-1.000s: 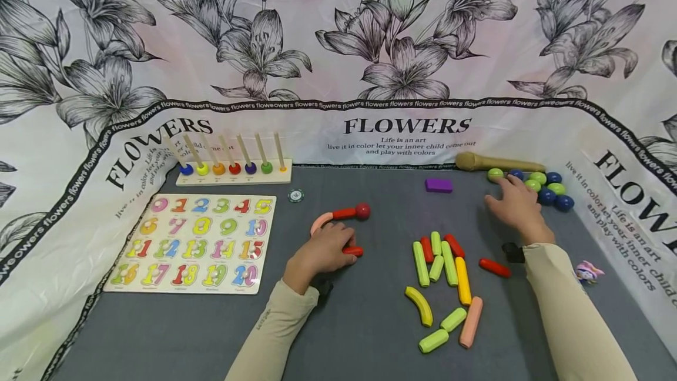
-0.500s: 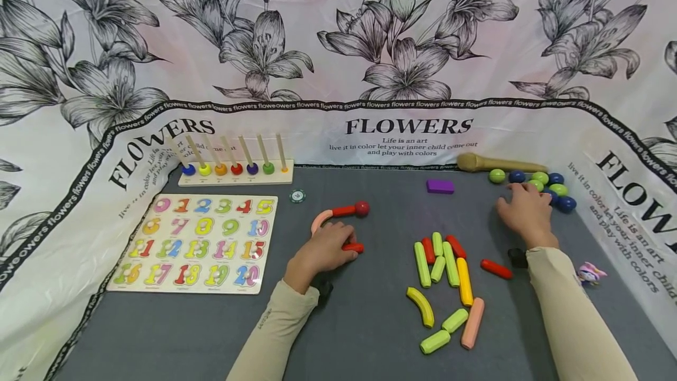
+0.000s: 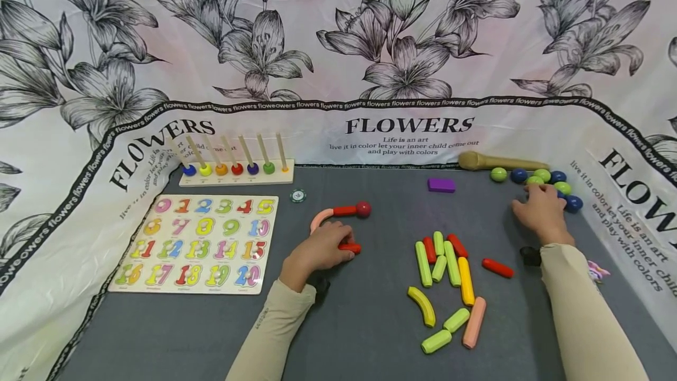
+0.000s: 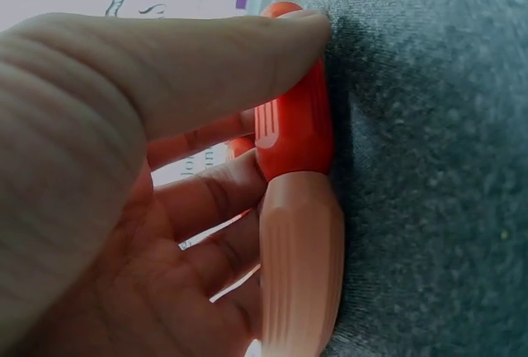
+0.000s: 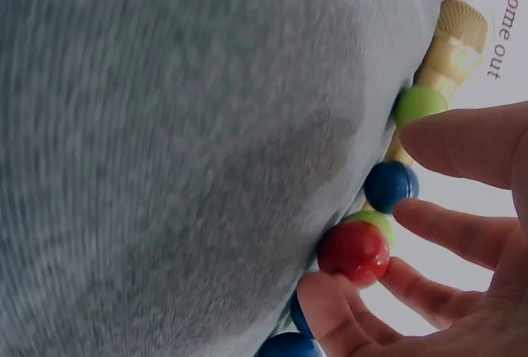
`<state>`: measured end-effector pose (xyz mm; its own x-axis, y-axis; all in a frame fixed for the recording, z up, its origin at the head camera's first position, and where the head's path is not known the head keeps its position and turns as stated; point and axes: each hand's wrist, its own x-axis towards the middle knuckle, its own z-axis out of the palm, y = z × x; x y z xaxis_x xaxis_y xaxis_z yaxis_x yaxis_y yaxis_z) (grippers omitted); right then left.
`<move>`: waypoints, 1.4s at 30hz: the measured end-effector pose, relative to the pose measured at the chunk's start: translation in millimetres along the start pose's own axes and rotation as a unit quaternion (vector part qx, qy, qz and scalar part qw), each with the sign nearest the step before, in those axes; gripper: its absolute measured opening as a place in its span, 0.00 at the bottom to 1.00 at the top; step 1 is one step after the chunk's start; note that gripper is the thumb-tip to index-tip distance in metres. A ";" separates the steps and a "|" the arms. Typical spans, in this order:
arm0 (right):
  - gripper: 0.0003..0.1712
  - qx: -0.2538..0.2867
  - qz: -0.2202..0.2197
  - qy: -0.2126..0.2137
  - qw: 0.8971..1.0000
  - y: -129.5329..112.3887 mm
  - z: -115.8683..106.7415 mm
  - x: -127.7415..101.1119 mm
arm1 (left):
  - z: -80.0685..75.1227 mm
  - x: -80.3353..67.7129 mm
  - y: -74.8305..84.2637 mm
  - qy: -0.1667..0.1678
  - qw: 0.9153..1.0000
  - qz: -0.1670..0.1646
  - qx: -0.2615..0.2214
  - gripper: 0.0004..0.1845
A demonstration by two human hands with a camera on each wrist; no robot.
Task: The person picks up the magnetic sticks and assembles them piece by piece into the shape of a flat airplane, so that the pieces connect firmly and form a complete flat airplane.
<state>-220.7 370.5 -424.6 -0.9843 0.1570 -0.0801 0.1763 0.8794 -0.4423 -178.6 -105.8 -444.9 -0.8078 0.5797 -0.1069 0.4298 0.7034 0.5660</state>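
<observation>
My left hand (image 3: pixel 324 247) pinches a short red rod (image 4: pixel 294 130) between thumb and fingers, close to the table. The rod's end meets a peach ridged piece (image 4: pixel 302 258). In the head view, a peach curved piece (image 3: pixel 319 218), another red rod (image 3: pixel 345 211) and a red ball (image 3: pixel 363 209) line up beyond that hand. My right hand (image 3: pixel 545 211) reaches into a group of balls at the right, fingers spread. In the right wrist view, its fingertips lie around a red ball (image 5: pixel 354 253), hidden from the head view. Thumb and index finger stand apart near a blue ball (image 5: pixel 391 186).
Green and yellow rods (image 3: pixel 452 263), red rods and a yellow curved piece (image 3: pixel 421 306) lie centre-right. A number board (image 3: pixel 193 244) and a peg rack (image 3: pixel 236 173) stand left. A purple block (image 3: pixel 441 185), gold microphone (image 3: pixel 503 161) and poker chip (image 3: pixel 298 196) lie along the back.
My right hand has moved rightward over the balls, uncovering a green and a blue one at their left. My left hand stays almost still on the red rod.
</observation>
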 end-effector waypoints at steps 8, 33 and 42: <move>0.22 -0.006 -0.017 0.016 1.000 16.4 0.0 1.5 | 0.0 1.3 -0.4 0.008 1.000 0.004 -0.016 0.06; 0.27 0.137 -0.073 -0.089 0.984 -65.1 28.5 -27.9 | 0.5 3.2 -1.1 0.016 0.999 0.003 -0.028 0.06; 0.25 0.164 -0.097 -0.110 0.975 -98.4 36.7 -43.3 | -0.4 3.0 -0.9 0.006 1.000 -0.002 -0.026 0.07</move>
<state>-195.5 260.6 -410.4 -0.9817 -0.1303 -0.1389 0.0120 0.6854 -0.7280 -181.5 -104.9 -445.4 -0.8142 0.5719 -0.0999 0.4050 0.6828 0.6081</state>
